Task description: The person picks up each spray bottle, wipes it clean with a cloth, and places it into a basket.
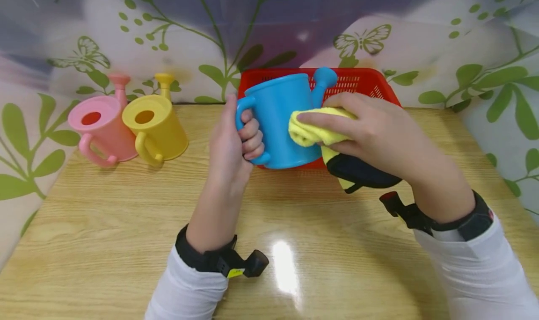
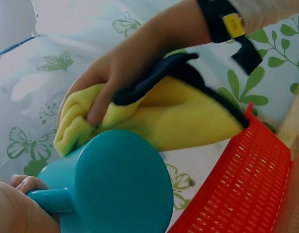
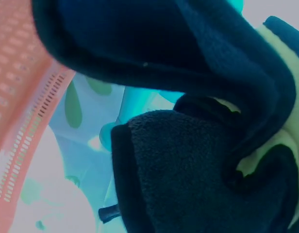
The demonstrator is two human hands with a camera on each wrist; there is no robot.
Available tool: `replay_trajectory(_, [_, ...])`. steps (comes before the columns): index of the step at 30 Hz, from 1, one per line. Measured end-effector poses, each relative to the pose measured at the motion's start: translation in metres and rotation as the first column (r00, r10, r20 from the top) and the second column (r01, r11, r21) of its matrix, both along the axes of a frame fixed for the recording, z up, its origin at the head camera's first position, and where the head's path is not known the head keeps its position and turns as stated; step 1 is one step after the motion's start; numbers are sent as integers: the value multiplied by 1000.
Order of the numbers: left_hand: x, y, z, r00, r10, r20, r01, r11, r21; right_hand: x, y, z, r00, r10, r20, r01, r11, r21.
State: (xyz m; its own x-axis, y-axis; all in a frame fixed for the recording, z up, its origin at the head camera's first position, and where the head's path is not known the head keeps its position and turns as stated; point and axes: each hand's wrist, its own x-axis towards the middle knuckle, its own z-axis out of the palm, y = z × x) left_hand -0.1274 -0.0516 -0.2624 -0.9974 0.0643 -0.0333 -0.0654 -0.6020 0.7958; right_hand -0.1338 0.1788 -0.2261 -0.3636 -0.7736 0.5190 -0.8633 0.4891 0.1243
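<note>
L hand (image 1: pixel 232 142) fingers curled tight round the handle (image 1: pixel 242 105) of the blue watering can (image 1: pixel 282 123). R hand (image 1: pixel 372 130) pinches a bunched yellow cloth (image 1: pixel 305 130) w/ dark trim against can's right side, below the spout (image 1: pixel 318 93). Can's held tilted, in front of/over the red basket (image 1: pixel 384 88) at far centre. Pink can (image 1: pixel 112 135) & yellow can (image 1: pixel 166 130) stand at far left on the table (image 1: pixel 105 240).

Step looks like wiping. To do it well: firm handle grip, flat cloth pad, even strokes round the curve, lighter near spout; fold in loose cloth tail so it doesn't snag basket.

Hidden: blue can's far side, some R fingertips (under cloth). Can't tell if can touches basket. R wrist view mostly dark cloth, washed-out colours; sleeves cut off at near edge.
</note>
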Motion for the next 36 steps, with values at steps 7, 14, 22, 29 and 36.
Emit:
replay_trajectory(7, [-1, 2, -3, 1000, -6, 19, 6, 1000, 12, -27, -7, 15, 1000, -4, -19, 3, 999, -34])
replay_trajectory(14, [1, 3, -3, 1000, -7, 3, 7, 1000, 18, -41, -15, 24, 999, -51, 15, 52, 995, -90])
replay_trajectory(22, [1, 2, -5, 1000, 13, -1, -13, 999, 36, -44, -24, 21, 991, -119, 52, 125, 985, -123])
replay_trajectory(29, [1, 2, -4, 1000, 15, -3, -15, 998, 61, -39, -17, 18, 999, -48, 12, 49, 996, -79])
replay_trajectory(36, [0, 2, -4, 1000, 13, 5, -13, 997, 82, -25, -2, 7, 1000, 8, 26, -8, 1000, -25])
